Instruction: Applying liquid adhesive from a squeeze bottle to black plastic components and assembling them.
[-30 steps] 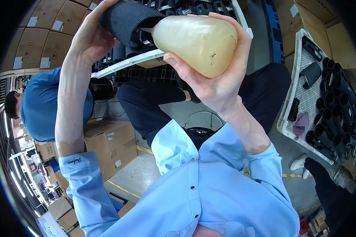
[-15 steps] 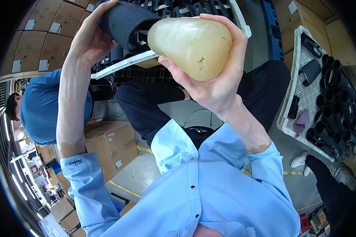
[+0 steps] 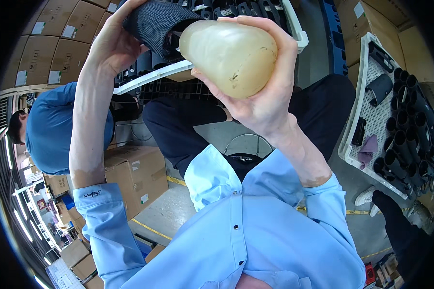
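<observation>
My left hand is closed around a black cylindrical sleeve with a fine textured mesh surface and an open end turned to the right. In my right hand is a bulb-shaped, translucent pale-yellow pad, smooth and rubbery-looking, with a few dark marks on it. My fingers wrap round its wide end. Its narrower left end comes right up to the sleeve's open end; whether the two touch I cannot tell. Both are held above the near edge of a white tray.
Several black parts lie in the white tray. On the right, another white perforated tray holds several black tubes and a purple cloth. A person in blue is at the left, near a cardboard box. Cartons are stacked far left.
My right hand has shifted slightly left with the pale-yellow pad, which has turned a little. The black sleeve in my left hand has moved slightly right.
</observation>
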{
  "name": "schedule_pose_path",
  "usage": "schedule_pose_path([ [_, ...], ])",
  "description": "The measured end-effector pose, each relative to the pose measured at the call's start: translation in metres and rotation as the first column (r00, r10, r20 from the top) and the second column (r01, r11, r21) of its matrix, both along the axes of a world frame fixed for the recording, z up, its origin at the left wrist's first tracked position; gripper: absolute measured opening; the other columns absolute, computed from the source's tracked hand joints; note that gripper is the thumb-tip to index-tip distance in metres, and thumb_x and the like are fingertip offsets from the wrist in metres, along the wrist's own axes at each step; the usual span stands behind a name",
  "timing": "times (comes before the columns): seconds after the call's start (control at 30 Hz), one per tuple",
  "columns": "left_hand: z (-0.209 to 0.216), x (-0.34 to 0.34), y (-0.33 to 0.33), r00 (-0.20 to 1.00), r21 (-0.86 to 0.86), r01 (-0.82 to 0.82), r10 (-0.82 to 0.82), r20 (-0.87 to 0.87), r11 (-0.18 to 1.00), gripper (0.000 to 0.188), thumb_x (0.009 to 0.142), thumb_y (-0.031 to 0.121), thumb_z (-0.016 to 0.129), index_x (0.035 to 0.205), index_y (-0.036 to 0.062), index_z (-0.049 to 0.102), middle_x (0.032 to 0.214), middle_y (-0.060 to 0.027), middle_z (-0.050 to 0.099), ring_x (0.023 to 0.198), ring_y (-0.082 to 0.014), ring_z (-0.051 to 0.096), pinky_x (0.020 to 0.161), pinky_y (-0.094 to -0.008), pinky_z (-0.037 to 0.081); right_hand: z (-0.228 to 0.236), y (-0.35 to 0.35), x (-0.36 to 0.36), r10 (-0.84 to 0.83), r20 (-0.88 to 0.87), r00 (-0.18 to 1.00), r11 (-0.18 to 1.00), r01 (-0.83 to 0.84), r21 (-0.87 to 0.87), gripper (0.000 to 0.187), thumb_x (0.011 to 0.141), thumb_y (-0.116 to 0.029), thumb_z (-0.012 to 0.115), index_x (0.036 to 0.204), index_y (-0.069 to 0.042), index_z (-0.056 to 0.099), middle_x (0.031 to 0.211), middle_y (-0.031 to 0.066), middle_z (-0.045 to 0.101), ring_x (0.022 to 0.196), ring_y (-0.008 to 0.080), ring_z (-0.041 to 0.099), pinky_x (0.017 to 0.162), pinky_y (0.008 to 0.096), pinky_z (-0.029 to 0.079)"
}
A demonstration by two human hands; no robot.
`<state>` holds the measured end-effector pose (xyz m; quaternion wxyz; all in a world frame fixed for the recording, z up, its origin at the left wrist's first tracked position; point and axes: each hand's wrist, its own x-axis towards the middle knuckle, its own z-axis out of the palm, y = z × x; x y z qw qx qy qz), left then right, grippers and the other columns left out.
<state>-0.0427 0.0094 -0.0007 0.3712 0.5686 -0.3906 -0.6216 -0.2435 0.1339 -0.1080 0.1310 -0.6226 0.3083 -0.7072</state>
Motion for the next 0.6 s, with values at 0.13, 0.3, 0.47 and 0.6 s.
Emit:
schedule_pose_path([
  [0.13,-0.0014,0.0023,0.0005,1.000,0.002,-0.005,0.005,-0.003,1.000,0.071,0.078,0.038,0.083,0.129,0.0013,0.050,0.118,-0.0173,0.059,0.101,-0.0269,0.060,0.087,-0.0403,0.051,0.0007,0.0057,0.0002,0.058,-0.018,0.998,0.998,-0.057,0.038,0.086,0.073,-0.008,0.089,0.139,-0.004,0.034,0.130,0.0142,0.052,0.113,0.0271,0.063,0.096,0.0384,0.059],
  [0.3,-0.0041,0.0036,0.0000,1.000,0.009,0.028,-0.028,0.008,1.000,0.071,0.079,0.039,0.083,0.129,0.0013,0.050,0.118,-0.0175,0.058,0.102,-0.0268,0.060,0.087,-0.0402,0.051,0.0010,0.0073,-0.0011,0.057,0.021,0.998,0.997,-0.058,0.054,0.086,0.073,-0.007,0.088,0.139,-0.004,0.033,0.130,0.0146,0.053,0.113,0.0277,0.064,0.096,0.0393,0.059],
  [0.47,-0.0063,0.0048,-0.0031,0.999,0.016,0.031,-0.031,-0.009,0.999,0.071,0.079,0.040,0.083,0.129,0.0015,0.050,0.118,-0.0173,0.058,0.101,-0.0266,0.060,0.085,-0.0397,0.051,-0.0007,0.0065,-0.0022,0.037,-0.006,0.999,0.997,-0.037,0.061,0.087,0.072,-0.007,0.088,0.139,-0.005,0.033,0.130,0.0145,0.053,0.114,0.0281,0.063,0.096,0.0398,0.059],
  [0.6,-0.0055,0.0064,-0.0022,1.000,0.038,0.024,-0.025,0.013,0.999,0.071,0.079,0.039,0.083,0.129,0.0015,0.050,0.118,-0.0175,0.058,0.101,-0.0265,0.060,0.085,-0.0400,0.052,-0.0021,0.0075,-0.0036,0.029,0.010,1.000,0.998,-0.029,0.056,0.088,0.072,-0.008,0.088,0.140,-0.005,0.033,0.130,0.0144,0.052,0.115,0.0287,0.062,0.096,0.0398,0.059],
])
